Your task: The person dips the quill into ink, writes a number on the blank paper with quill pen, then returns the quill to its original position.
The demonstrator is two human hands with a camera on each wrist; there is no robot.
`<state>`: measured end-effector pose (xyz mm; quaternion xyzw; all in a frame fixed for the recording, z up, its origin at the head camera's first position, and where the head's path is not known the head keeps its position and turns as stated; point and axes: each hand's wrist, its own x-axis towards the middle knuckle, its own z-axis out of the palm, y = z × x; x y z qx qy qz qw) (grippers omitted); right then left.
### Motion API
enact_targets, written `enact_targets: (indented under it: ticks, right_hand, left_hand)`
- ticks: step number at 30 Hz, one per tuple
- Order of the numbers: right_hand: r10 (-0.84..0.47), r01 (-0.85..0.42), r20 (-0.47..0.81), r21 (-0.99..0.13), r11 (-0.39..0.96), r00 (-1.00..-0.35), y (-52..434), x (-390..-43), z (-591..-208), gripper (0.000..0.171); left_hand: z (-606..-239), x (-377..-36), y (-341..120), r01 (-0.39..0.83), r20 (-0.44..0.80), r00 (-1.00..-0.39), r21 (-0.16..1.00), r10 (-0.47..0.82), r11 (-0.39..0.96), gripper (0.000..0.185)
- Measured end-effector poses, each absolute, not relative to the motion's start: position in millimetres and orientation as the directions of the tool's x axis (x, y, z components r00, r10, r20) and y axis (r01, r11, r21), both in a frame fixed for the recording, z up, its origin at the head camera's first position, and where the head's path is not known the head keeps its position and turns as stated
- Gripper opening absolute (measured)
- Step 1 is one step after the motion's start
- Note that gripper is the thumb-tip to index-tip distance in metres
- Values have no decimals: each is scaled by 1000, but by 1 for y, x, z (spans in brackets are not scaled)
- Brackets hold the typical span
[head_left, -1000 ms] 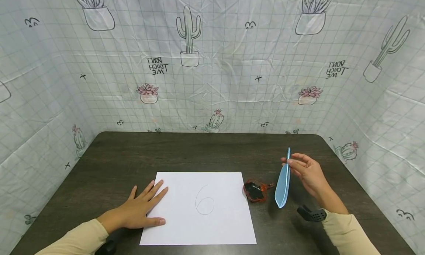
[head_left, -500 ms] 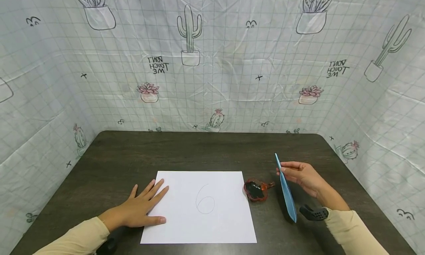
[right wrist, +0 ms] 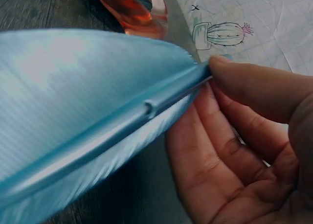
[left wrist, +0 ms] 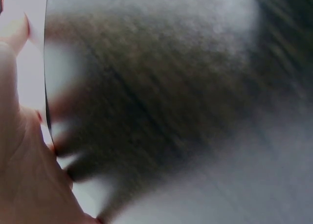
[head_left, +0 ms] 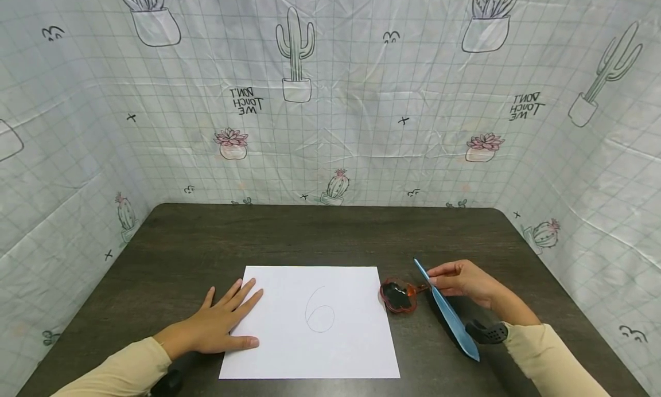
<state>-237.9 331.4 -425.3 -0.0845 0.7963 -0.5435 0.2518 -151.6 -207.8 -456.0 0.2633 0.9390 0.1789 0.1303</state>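
Dark wooden table [head_left: 310, 230], white paper [head_left: 310, 322] (a pencilled loop on it), small red ink dish [head_left: 396, 295]

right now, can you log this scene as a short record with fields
left hand: left hand lies flat, fingers straight, on the left edge of the white paper
right hand: right hand pinches the shaft of the blue feather quill
quill: tilted, tip near the ink dish, vane toward the wrist
paper: bears a pencilled 6
ink dish: reddish, dark ink inside, just right of the paper
surface: dark wooden table
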Motion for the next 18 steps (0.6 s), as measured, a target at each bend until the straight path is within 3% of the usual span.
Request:
enact_targets:
  ticks: [18]
  right_hand:
    - [-406, 108, -348, -855, 508, -845, 325, -229, -433, 35]
  left_hand:
    - [-454, -152, -207, 440, -184, -825, 384, 534, 812, 93]
